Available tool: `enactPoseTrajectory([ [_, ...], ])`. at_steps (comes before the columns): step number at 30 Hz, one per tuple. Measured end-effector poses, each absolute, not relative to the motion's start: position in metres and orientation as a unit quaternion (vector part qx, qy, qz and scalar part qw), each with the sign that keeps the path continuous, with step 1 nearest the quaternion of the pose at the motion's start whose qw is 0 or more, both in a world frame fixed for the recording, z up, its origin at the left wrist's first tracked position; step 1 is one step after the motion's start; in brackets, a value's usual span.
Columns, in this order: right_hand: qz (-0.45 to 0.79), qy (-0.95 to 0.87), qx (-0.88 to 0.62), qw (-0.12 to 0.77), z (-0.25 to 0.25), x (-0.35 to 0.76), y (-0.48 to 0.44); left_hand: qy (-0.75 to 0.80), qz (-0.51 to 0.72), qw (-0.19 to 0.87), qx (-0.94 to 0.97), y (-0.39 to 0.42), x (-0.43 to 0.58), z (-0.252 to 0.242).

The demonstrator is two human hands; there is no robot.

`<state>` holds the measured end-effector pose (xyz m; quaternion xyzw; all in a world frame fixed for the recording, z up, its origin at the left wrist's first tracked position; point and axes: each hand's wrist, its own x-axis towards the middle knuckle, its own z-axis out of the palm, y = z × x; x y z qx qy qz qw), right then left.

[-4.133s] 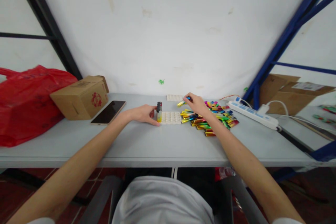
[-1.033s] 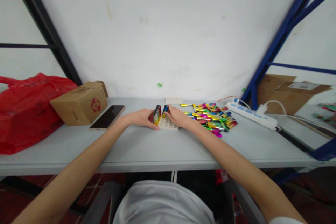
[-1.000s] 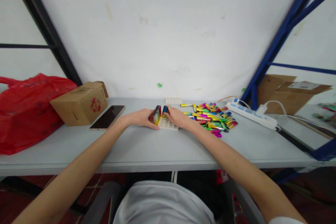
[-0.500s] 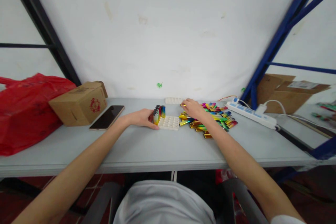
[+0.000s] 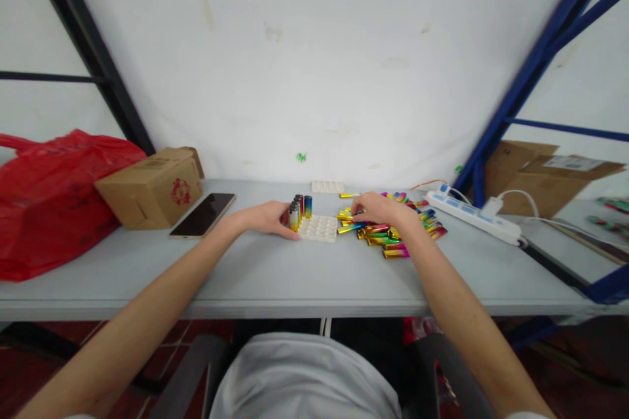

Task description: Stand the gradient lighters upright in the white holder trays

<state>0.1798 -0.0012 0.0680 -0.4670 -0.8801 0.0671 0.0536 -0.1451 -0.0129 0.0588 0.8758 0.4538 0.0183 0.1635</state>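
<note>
A white tray (image 5: 322, 229) with rows of round hollows lies on the table. Several shiny multicoloured cylinders (image 5: 295, 215) with dark tops, lighter-like in look, stand upright at its left end. My left hand (image 5: 269, 217) grips that end, thumb at the near corner and fingers behind the cylinders. To the right of the tray spreads a loose pile of the same shiny cylinders (image 5: 390, 242), lying flat. My right hand (image 5: 378, 208) reaches over the pile's left part with fingers bent down and pressed together. What is between those fingertips is hidden.
A second white tray (image 5: 327, 187) lies by the wall. On the left are a phone (image 5: 202, 216), a cardboard box (image 5: 152, 190) and a red bag (image 5: 59, 203). A power strip (image 5: 474, 219) with cables and an open carton (image 5: 540, 177) stand on the right.
My right hand has moved right and slightly nearer, from a gold cylinder at the back to over the pile. That gold cylinder now lies uncovered. My left hand stays at the tray.
</note>
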Motion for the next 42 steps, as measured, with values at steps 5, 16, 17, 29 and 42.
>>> enactPoseTrajectory([
  [5,0.082,-0.876,-0.472,0.062,0.066,0.174,-0.002,0.451,0.023,0.177,0.874,-0.014,-0.145,0.060],
  [16,0.027,-0.863,-0.478,0.160,0.065,0.172,0.002,0.457,0.014,0.160,0.875,-0.014,-0.144,0.061],
  [17,0.028,-0.864,-0.467,0.187,0.065,0.170,0.004,0.458,0.014,0.160,0.874,-0.014,-0.144,0.061],
  [29,0.317,-0.745,-0.359,0.465,0.035,0.138,0.016,0.443,0.030,0.171,0.879,-0.011,-0.146,0.057],
  [42,0.511,-0.667,-0.347,0.418,0.037,0.117,-0.003,0.450,0.035,0.180,0.874,-0.012,-0.145,0.058],
])
